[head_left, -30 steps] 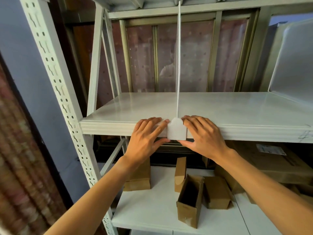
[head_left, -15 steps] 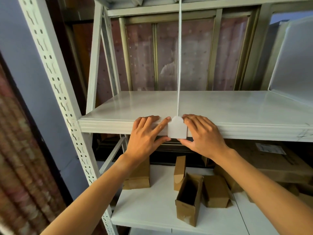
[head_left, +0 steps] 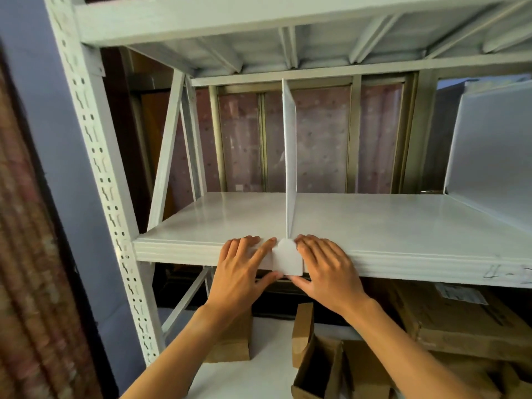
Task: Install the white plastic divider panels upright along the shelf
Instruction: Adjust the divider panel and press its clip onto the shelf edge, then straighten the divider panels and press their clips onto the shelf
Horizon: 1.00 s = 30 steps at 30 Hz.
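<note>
A white metal shelf spans a rack against a dim reddish backdrop. The divider panel stands upright across the shelf, and its rounded tab hangs over the shelf's front lip. Just left of the tab, the left hand lies flat on the lip, with straight fingers and its thumb at the tab's lower corner. The right hand mirrors it on the other side. Neither grip closes on anything. Well right of the divider panel stands a second white panel. Cardboard boxes sit below.

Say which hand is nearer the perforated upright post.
Left. The left hand rests on the shelf edge right of the post; the right hand lies farther right, beyond the divider's tab.
</note>
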Tool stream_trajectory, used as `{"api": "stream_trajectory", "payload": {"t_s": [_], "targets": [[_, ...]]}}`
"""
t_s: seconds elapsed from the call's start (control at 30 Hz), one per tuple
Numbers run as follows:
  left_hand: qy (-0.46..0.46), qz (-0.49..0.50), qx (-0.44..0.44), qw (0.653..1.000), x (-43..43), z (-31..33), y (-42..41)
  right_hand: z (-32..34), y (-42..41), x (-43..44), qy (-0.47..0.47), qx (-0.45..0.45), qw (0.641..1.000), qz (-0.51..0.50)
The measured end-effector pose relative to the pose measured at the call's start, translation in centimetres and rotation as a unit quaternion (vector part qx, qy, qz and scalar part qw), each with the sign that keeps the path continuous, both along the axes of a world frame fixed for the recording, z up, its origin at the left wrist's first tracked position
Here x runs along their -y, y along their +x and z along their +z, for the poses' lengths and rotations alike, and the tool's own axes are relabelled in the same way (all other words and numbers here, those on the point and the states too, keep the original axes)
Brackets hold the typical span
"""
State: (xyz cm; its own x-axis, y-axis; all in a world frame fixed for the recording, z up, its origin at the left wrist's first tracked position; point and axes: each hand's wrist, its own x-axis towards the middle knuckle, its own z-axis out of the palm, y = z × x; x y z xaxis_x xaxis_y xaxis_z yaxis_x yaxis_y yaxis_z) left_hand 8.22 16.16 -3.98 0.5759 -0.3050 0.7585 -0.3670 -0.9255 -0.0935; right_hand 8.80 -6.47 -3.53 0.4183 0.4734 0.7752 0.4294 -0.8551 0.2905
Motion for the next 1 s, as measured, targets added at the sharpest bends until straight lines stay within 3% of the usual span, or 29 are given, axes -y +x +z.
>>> {"api": "stream_trajectory", "payload": {"t_s": [0.23,0.37,0.6,0.7,0.83,1.0], "targets": [[0.004,0.011,-0.004,1.0,0.4,0.3,-0.5,-0.2,0.3,-0.3,0.023,-0.036,0.999,0.018],[-0.005,0.017,-0.041,0.999,0.7,0.6,-1.3,0.8,-1.3,-0.5,0.042,-0.105,0.993,0.013],[-0.178,-0.084,-0.183,0.963,0.2,1.4,-4.9,3.2,-3.8,-1.1,0.16,-0.246,0.956,0.027],[-0.228,-0.085,-0.179,0.953,-0.4,0.8,-7.4,3.3,-5.5,-0.3,0.235,-0.308,0.921,0.029],[-0.21,-0.1,-0.13,0.964,0.0,-0.4,-9.8,1.4,-9.3,1.5,0.304,-0.274,0.912,0.029],[-0.208,-0.183,-0.128,0.952,3.5,-0.1,-11.2,-0.6,-14.2,4.9,0.317,-0.267,0.91,-0.027]]}}
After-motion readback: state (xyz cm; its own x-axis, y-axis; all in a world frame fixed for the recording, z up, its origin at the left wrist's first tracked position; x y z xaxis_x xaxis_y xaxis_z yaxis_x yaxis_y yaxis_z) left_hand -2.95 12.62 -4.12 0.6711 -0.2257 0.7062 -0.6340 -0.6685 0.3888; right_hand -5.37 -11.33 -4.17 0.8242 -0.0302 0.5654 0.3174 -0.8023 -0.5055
